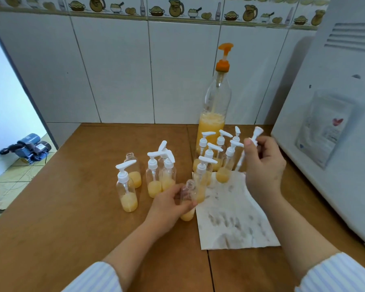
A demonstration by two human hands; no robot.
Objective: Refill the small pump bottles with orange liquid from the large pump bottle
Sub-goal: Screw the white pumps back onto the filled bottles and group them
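white tiled wall (118,70) behind a brown wooden table (72,207), tiled floor (15,175) left.

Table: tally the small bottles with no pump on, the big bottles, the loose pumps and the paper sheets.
Small bottles with no pump: 2, the standing open bottle and the held open bottle in the left hand
Large pump bottle: 1
Loose white pump, in the right hand: 1
Paper sheet: 1
Total: 5
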